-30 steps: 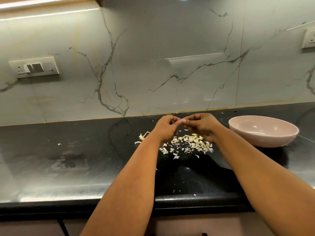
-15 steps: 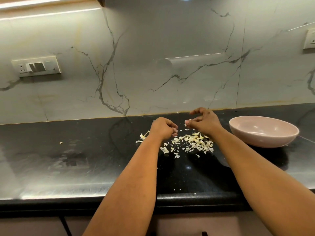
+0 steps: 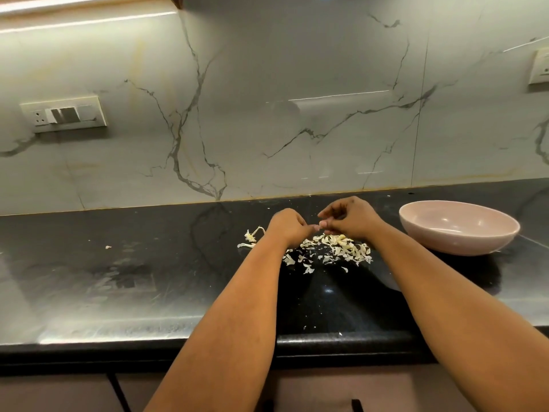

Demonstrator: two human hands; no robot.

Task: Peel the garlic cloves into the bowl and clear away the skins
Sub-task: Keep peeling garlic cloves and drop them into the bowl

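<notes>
Black stone counter (image 3: 89, 292) runs the width of the kitchen under a veined marble wall (image 3: 267, 114), and the person leans over its front edge with both forearms stretched out. Past the edge lie a few stray flakes, then the skins (image 3: 335, 251), a loose pale heap spread on the counter right under the hands. Above that heap the left hand (image 3: 286, 226) is curled into a loose fist and the right hand (image 3: 349, 217) is bent in toward it, fingertips meeting; something small seems pinched between them, probably a clove, though it is too hidden to be sure. More scraps (image 3: 251, 237) lie just left of the left wrist. Off to the right, near the right forearm but apart from it, sits the bowl (image 3: 459, 227), pink; I see nothing inside from here. Farther back is the wall with its switch plate (image 3: 64, 114).

My worry: the skins are light and scattered, so a careless sweep of an arm could push them off the edge, and a slippery clove could pop loose and miss the bowl.
</notes>
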